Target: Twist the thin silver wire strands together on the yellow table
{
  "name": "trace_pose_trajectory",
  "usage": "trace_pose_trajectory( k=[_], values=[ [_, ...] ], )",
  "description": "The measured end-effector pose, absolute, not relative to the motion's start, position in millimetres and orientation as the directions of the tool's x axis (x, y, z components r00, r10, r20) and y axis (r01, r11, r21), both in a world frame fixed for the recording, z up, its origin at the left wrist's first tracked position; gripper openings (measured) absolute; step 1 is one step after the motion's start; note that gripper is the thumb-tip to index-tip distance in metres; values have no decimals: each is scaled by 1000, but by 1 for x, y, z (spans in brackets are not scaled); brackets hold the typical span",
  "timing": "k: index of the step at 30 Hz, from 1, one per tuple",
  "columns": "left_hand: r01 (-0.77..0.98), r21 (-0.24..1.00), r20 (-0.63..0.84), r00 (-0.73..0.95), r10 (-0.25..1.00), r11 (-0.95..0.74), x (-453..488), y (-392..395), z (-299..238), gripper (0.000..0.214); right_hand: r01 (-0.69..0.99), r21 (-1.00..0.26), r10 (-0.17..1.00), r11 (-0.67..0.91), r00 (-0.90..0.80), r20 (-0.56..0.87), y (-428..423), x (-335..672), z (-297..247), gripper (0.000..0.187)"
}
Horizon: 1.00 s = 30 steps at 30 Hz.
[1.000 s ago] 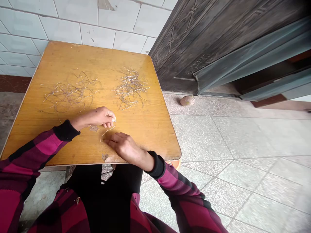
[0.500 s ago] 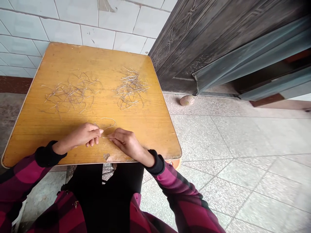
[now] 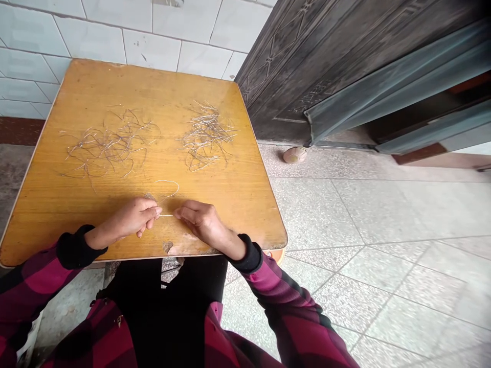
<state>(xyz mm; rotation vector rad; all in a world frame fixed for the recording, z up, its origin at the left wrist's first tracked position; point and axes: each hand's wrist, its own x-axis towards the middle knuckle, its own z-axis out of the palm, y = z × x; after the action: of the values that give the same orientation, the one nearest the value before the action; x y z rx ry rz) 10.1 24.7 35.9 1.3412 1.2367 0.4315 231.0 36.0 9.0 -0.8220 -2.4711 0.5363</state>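
Note:
A thin, pale wire (image 3: 178,187) runs between my hands just above the table's near part, its upper stretch bent into an open hook. My left hand (image 3: 140,213) is closed, pinching the wire between thumb and fingers. From those fingertips a short straight length reaches across to my right hand (image 3: 203,220), whose fingers are pinched together on its end. Beyond my left hand lies a loose tangle of bent wires (image 3: 111,145). Farther off on the right is a denser pile of straighter, shinier wires (image 3: 207,135).
The yellow wooden table (image 3: 153,87) has a worn near edge and stands against a white tiled wall (image 3: 99,38). To the right are a dark carved door (image 3: 291,66), a grey-green curtain (image 3: 356,102) and a ball (image 3: 294,155) on the speckled floor.
My left fingers have shifted down to the lower stretch of wire, and my right hand has drawn slightly away to the right. The camera view has tilted a little.

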Motion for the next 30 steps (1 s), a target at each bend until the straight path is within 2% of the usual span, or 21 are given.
trace_pose_trajectory(
  k=[10, 13, 16, 19, 22, 26, 30],
  values=[
    [492, 845, -409, 340, 847, 210, 12, 21, 37, 33, 478, -595, 710, 647, -662, 240, 44, 255, 8, 23],
    [530, 825, -411, 325, 852, 196, 13, 20, 36, 32, 505, -661, 789, 555, -573, 224, 45, 268, 11, 22],
    [571, 805, -399, 322, 858, 160, 16, 18, 35, 32, 493, -779, 885, 386, -437, 162, 47, 273, 14, 16],
    [629, 774, -353, 337, 873, 71, 18, 16, 33, 34, 361, -914, 926, 186, -375, 41, 53, 265, 14, 26],
    [686, 725, -279, 374, 885, -61, 19, 15, 32, 36, 179, -984, 912, 6, -404, -68, 63, 251, 14, 36],
    [708, 684, -197, 411, 890, -176, 18, 15, 30, 37, 61, -986, 879, -153, -448, -164, 74, 238, 15, 31],
    [631, 768, -222, 422, 879, -108, 17, 16, 30, 31, -12, -968, 870, -250, -441, -219, 76, 233, 14, 28]
  ],
)
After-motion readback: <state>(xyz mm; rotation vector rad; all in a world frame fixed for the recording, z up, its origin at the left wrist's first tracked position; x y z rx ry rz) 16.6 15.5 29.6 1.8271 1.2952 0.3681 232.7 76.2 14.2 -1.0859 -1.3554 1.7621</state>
